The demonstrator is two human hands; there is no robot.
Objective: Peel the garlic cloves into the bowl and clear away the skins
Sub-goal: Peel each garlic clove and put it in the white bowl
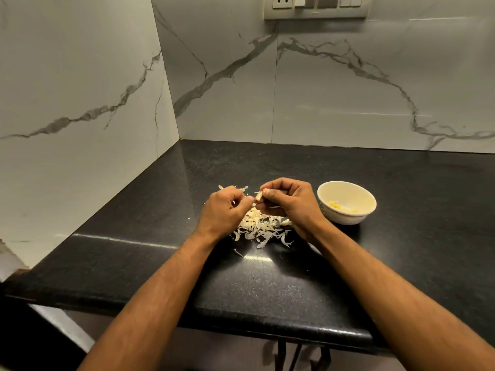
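While the right hand (284, 203) pinches a garlic clove (258, 196) at frame centre, we note the left hand (223, 210) curled, picking at its skin. We judge it light, firm, slippery; hold its ends. Bowl (345, 188) centre-right.

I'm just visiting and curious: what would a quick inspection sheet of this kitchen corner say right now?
Surface: dark speckled countertop, glossy, with glare spots.
Job's things: garlic clove held above the pile of skins; white bowl to the right holds a few peeled pieces.
Clutter: stray skin flakes lie on the counter near the pile.
Grippers: right hand pinches the clove; left hand pinches at its skin.
Cables: nothing seen.
Surroundings: veined marble-look walls form a corner; switch and socket panel up top.
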